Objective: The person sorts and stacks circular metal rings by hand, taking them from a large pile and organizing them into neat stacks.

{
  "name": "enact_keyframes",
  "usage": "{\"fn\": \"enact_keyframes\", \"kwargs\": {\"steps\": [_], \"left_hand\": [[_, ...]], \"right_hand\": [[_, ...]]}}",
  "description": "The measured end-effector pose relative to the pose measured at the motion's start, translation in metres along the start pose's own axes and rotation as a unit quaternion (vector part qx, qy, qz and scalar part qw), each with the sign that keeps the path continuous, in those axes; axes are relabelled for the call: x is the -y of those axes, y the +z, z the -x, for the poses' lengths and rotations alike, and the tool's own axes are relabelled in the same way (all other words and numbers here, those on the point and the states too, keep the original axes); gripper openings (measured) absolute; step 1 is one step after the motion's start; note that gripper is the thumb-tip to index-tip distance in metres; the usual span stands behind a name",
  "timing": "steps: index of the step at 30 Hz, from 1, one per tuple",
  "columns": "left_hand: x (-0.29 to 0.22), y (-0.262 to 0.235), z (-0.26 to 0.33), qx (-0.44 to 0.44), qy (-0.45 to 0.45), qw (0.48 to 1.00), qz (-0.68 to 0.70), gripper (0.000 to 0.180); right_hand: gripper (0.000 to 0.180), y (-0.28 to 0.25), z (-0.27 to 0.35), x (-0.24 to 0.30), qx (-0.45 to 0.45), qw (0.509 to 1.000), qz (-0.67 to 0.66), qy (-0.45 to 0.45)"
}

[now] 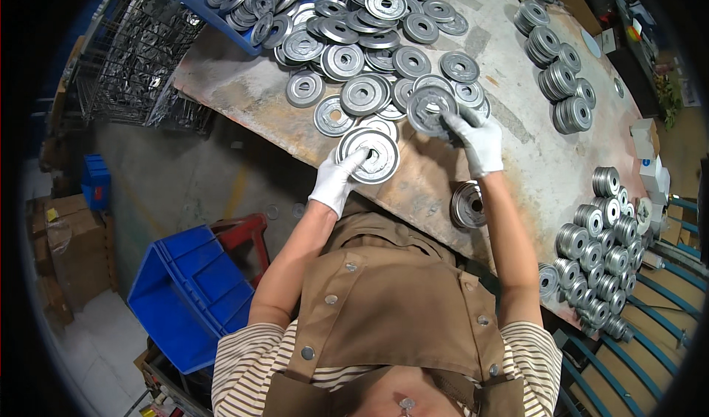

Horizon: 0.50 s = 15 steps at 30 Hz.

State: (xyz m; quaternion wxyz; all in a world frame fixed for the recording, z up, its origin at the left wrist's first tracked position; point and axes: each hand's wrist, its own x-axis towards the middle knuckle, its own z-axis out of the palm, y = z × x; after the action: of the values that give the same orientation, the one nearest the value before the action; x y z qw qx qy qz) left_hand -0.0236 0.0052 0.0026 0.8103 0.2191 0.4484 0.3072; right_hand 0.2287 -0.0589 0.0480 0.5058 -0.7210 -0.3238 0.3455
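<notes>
My left hand (pixel 339 178), in a white glove, grips a round metal disc (pixel 379 167) with a centre hole, the thumb lying over its face at the hole. My right hand (pixel 476 136), gloved too, holds a second, darker metal disc (pixel 427 113) by its right edge, slightly blurred. Both discs are above the near edge of the worktable, in front of a heap of similar loose discs (pixel 363 94). Below my right hand, a short stack of discs (pixel 468 206) stands at the table's edge, partly behind my forearm.
A blue bin (pixel 214 14) spills discs onto the worn worktable (pixel 251 99). Stacked discs stand in rows at the far right (pixel 559 81) and near right (pixel 602 247). Left of me are an empty-looking blue crate (pixel 188 295), a red frame (pixel 255 243), cardboard boxes (pixel 77 243) and a wire cage (pixel 136 55).
</notes>
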Motion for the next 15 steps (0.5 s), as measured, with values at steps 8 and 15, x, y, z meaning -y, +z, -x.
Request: {"fn": "enact_keyframes", "kwargs": {"steps": [8, 15], "left_hand": [[-0.002, 0.025, 0.004, 0.048, 0.026, 0.997, -0.045, 0.046], [0.0, 0.022, 0.009, 0.041, 0.04, 0.995, -0.081, 0.05]], "right_hand": [[0.04, -0.006, 0.038, 0.007, 0.107, 0.964, -0.148, 0.191], [0.039, -0.007, 0.04, -0.01, 0.1, 0.956, -0.194, 0.196]]}}
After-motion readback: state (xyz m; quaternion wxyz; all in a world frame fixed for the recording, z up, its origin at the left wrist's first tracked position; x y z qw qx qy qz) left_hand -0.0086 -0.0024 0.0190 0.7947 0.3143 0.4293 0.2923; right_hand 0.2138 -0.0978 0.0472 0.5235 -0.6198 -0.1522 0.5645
